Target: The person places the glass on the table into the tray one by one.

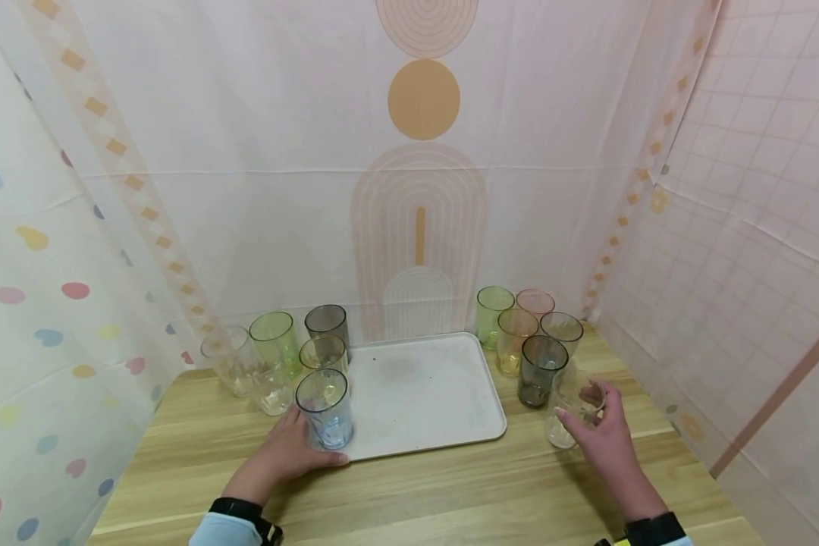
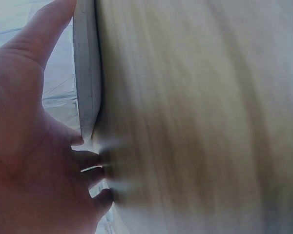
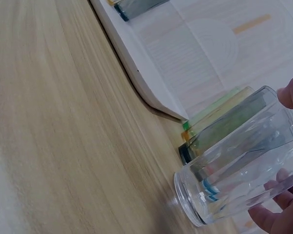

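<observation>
Hands on two tumblers beside a white rectangular plastic tray [image 1: 423, 394] at lower centre of the wooden table [image 1: 409, 493].

Left hand [image 1: 283, 455] curls its fingers round the blue-tinted clear plastic tumbler [image 1: 324, 409], standing on the tray's left edge. Right hand [image 1: 604, 436] grips the colourless clear plastic tumbler [image 1: 569, 409] [image 3: 239, 161], standing on the table right of the tray, just beside the smoke-grey tumbler [image 1: 541, 370].

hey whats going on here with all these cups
A person stands at a wooden table with a white tray in the middle and coloured tumblers grouped at either side. The left hand grips a blue tumbler at the tray's near left corner. The right hand grips a clear tumbler that stands on the table right of the tray, in front of a dark grey tumbler. The tray's middle holds no cups.
</observation>
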`<act>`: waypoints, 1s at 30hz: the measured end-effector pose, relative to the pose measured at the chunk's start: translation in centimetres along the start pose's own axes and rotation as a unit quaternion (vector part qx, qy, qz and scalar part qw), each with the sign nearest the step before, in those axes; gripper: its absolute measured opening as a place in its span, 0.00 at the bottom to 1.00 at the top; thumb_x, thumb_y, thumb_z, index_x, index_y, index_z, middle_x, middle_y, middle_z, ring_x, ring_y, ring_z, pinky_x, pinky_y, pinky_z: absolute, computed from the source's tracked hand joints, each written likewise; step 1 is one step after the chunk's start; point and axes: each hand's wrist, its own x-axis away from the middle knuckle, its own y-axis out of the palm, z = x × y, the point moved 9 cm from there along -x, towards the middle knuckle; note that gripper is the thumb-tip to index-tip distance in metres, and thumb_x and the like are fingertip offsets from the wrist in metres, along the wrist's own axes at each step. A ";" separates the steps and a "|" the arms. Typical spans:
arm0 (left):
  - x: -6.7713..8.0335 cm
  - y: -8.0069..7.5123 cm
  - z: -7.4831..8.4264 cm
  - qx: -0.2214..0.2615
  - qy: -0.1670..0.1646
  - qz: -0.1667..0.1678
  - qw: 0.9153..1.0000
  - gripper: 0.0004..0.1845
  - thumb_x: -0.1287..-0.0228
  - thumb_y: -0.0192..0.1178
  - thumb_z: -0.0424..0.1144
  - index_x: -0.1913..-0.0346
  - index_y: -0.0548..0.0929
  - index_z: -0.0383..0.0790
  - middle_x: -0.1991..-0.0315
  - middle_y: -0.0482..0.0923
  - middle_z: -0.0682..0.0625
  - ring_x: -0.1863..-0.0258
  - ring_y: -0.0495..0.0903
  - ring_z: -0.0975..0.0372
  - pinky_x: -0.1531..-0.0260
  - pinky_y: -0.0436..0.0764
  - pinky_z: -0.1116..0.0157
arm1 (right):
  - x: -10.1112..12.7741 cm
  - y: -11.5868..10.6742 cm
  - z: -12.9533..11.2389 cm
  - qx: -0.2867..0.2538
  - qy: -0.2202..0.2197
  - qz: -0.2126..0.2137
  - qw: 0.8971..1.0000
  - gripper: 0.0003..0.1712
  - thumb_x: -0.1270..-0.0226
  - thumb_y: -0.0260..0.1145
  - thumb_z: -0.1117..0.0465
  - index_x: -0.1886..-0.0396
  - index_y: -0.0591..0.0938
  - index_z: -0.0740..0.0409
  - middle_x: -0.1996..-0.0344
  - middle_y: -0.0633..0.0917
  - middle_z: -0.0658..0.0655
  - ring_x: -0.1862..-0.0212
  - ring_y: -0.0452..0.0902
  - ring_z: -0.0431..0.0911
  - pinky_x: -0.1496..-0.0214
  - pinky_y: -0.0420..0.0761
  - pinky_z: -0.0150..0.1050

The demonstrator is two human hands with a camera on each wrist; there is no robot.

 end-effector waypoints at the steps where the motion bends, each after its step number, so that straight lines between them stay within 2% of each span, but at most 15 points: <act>1: 0.0 0.0 0.0 -0.001 0.001 0.001 1.000 0.80 0.57 0.85 0.74 0.17 0.56 0.19 0.18 0.55 0.19 0.19 0.57 0.25 0.21 0.61 0.30 | 0.0 0.0 0.0 0.001 0.000 -0.001 1.000 0.52 0.25 0.79 0.61 0.16 0.56 0.65 0.27 0.70 0.71 0.24 0.66 0.63 0.23 0.68 0.61; 5: 0.1 0.0 -0.2 0.000 0.001 0.004 1.000 0.80 0.58 0.84 0.75 0.17 0.58 0.20 0.19 0.57 0.20 0.20 0.59 0.26 0.21 0.62 0.31 | 0.3 0.2 -0.3 0.007 -0.004 -0.009 1.000 0.52 0.26 0.80 0.59 0.17 0.57 0.66 0.28 0.70 0.70 0.25 0.67 0.63 0.23 0.69 0.60; 7: 0.1 0.0 -0.2 -0.002 0.002 0.006 1.000 0.80 0.58 0.84 0.75 0.17 0.59 0.20 0.19 0.57 0.20 0.21 0.60 0.26 0.22 0.63 0.31 | 0.6 0.3 -0.6 0.014 -0.007 -0.012 1.000 0.52 0.26 0.80 0.58 0.17 0.57 0.65 0.28 0.71 0.69 0.25 0.68 0.62 0.25 0.72 0.52; 10: 0.1 0.0 -0.2 -0.007 0.000 0.005 1.000 0.81 0.58 0.84 0.76 0.17 0.58 0.20 0.19 0.56 0.20 0.21 0.60 0.25 0.22 0.63 0.31 | 0.8 0.7 -1.4 0.018 -0.014 -0.017 1.000 0.51 0.27 0.80 0.56 0.17 0.58 0.64 0.28 0.73 0.68 0.27 0.71 0.60 0.30 0.72 0.35; 12: 0.0 0.0 -0.3 -0.008 -0.001 0.006 1.000 0.81 0.58 0.83 0.77 0.17 0.58 0.20 0.19 0.56 0.20 0.20 0.60 0.26 0.22 0.64 0.31 | 0.9 1.1 -2.0 0.012 -0.019 -0.023 0.999 0.50 0.27 0.81 0.56 0.18 0.59 0.63 0.29 0.73 0.67 0.27 0.72 0.60 0.33 0.71 0.30; 14: -0.1 -0.1 -0.4 -0.008 -0.002 0.005 1.000 0.81 0.58 0.83 0.77 0.17 0.58 0.20 0.19 0.57 0.20 0.20 0.60 0.26 0.22 0.64 0.31 | 0.9 1.7 -2.6 0.003 -0.023 -0.030 0.999 0.49 0.27 0.81 0.57 0.19 0.61 0.63 0.29 0.74 0.66 0.28 0.72 0.60 0.31 0.72 0.33; 19: -0.1 -0.2 -0.4 -0.009 0.000 0.009 1.000 0.80 0.59 0.83 0.77 0.18 0.60 0.20 0.21 0.61 0.23 0.21 0.62 0.27 0.22 0.65 0.32 | 0.6 4.0 -4.0 -0.020 -0.030 -0.050 0.998 0.47 0.28 0.80 0.62 0.20 0.62 0.61 0.28 0.74 0.66 0.25 0.69 0.59 0.23 0.70 0.59; 21: -0.1 -0.1 -0.5 -0.011 0.001 0.010 1.000 0.80 0.59 0.83 0.78 0.18 0.60 0.21 0.21 0.61 0.23 0.22 0.63 0.28 0.23 0.66 0.32 | 0.4 5.2 -4.6 -0.029 -0.035 -0.061 0.997 0.47 0.28 0.80 0.62 0.20 0.62 0.61 0.27 0.74 0.67 0.23 0.68 0.61 0.21 0.67 0.65; 24: -0.1 0.0 -0.5 -0.012 0.002 0.009 1.000 0.80 0.59 0.82 0.79 0.17 0.59 0.21 0.20 0.60 0.23 0.22 0.63 0.28 0.23 0.66 0.31 | -0.1 7.1 -5.2 -0.052 -0.046 -0.080 0.994 0.48 0.30 0.81 0.63 0.19 0.62 0.60 0.27 0.74 0.68 0.23 0.69 0.62 0.20 0.67 0.67; 30: 0.0 0.2 -0.5 -0.005 0.003 0.008 1.000 0.81 0.58 0.83 0.78 0.17 0.59 0.21 0.19 0.59 0.23 0.21 0.61 0.27 0.22 0.65 0.31 | -1.3 11.5 -7.0 -0.059 -0.078 -0.116 0.989 0.45 0.30 0.82 0.62 0.22 0.65 0.62 0.31 0.77 0.66 0.27 0.74 0.59 0.25 0.73 0.59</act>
